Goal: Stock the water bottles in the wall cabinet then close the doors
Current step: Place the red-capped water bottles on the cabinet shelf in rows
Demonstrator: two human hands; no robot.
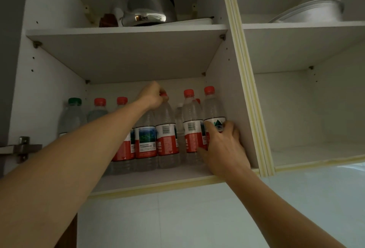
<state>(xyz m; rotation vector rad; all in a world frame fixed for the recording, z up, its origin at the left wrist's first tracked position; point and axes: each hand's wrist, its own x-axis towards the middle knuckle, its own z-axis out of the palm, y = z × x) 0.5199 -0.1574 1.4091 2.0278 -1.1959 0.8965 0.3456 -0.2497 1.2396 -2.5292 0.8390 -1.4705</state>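
Several clear water bottles with red caps and red-and-white labels stand on the lower shelf (pixel 150 178) of the open wall cabinet. My left hand (pixel 153 95) grips the cap end of a middle bottle (pixel 166 129). My right hand (pixel 223 149) wraps around the label of the rightmost bottle (pixel 213 109), which stands against the cabinet's right wall. A green-capped bottle (pixel 74 113) is at the far left, partly hidden by my left forearm. More bottles stand behind the front row.
A steel kettle (pixel 146 4) sits on the upper shelf. A metal basin (pixel 314 10) rests on the top shelf of the right-hand compartment. A door hinge (pixel 21 148) shows at the left edge. White tiled wall (pixel 197 218) lies below the cabinet.
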